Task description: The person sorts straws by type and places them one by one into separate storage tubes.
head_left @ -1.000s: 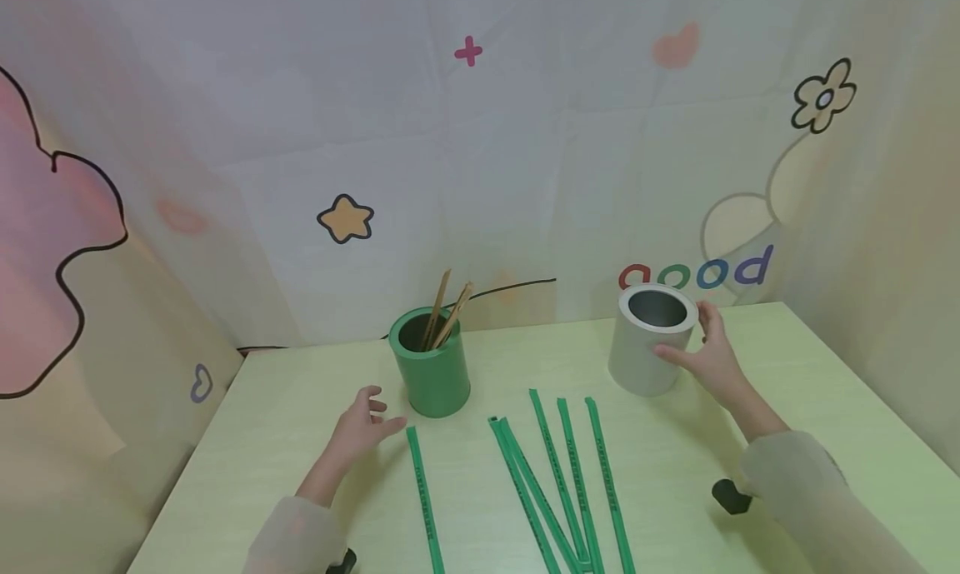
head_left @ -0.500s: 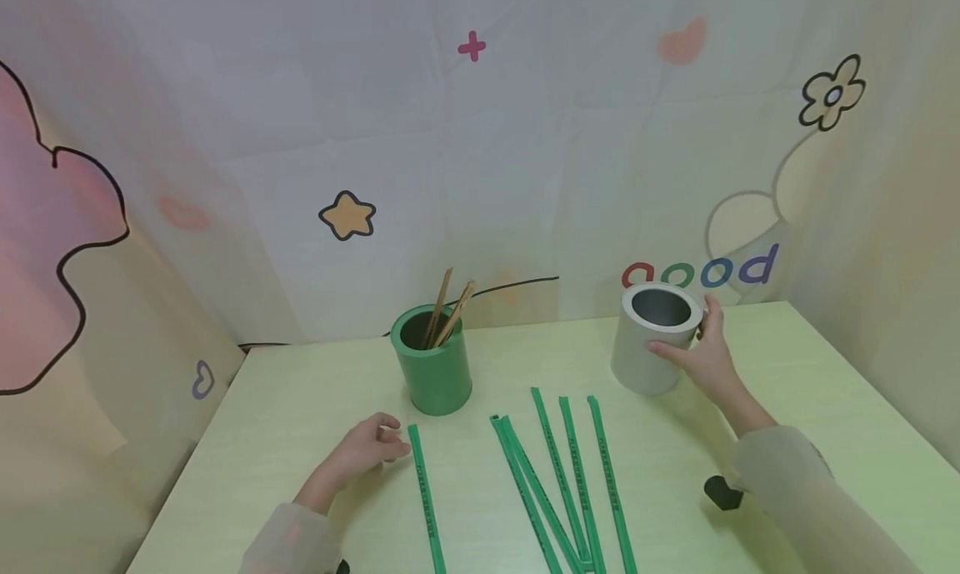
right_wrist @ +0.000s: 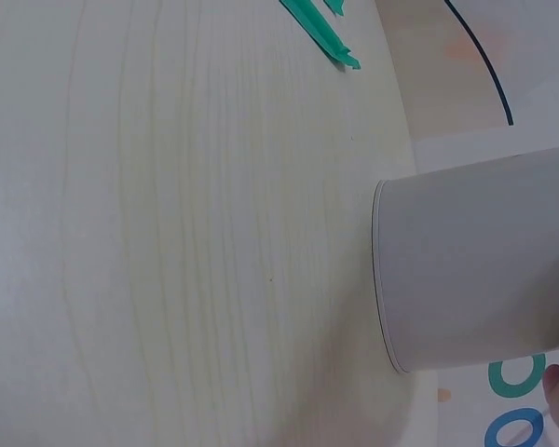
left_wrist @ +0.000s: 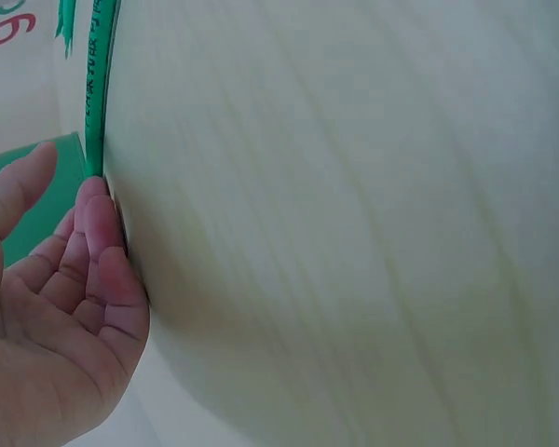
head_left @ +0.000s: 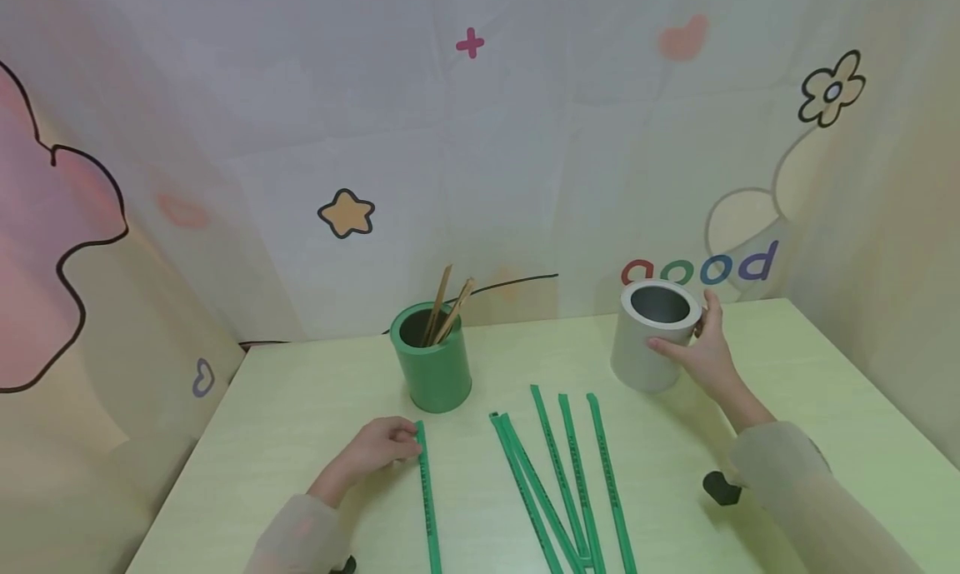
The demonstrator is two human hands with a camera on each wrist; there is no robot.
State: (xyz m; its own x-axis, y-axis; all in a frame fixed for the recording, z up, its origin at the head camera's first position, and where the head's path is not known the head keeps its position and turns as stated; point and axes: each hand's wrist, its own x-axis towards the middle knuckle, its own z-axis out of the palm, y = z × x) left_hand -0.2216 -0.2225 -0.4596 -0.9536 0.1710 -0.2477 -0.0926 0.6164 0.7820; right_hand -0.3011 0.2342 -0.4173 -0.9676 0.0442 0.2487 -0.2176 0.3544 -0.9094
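Note:
In the head view my left hand (head_left: 381, 447) is at the top end of the leftmost slim green packet (head_left: 428, 499), which carries dark print and lies lengthwise on the table. The left wrist view shows the fingertips touching the end of that packet (left_wrist: 98, 88), with the thumb held apart. My right hand (head_left: 703, 353) grips the upper right side of a white cylindrical holder (head_left: 640, 359), thumb across its front and fingers round the far side. The holder stands upright, and no contents show inside it. Only fingertips of the right hand enter the right wrist view.
A green cylindrical holder (head_left: 438, 378) with several thin wooden sticks (head_left: 442, 316) stands at the back left. Several more green packets (head_left: 573, 474) lie fanned in the middle of the table (head_left: 300, 391). A printed cloth (head_left: 510, 182) hangs behind. Beside the right sleeve is a small black object (head_left: 722, 488).
My left hand has come down and right to the leftmost green packet, whose top end has shifted slightly right. My right hand stays on the white holder.

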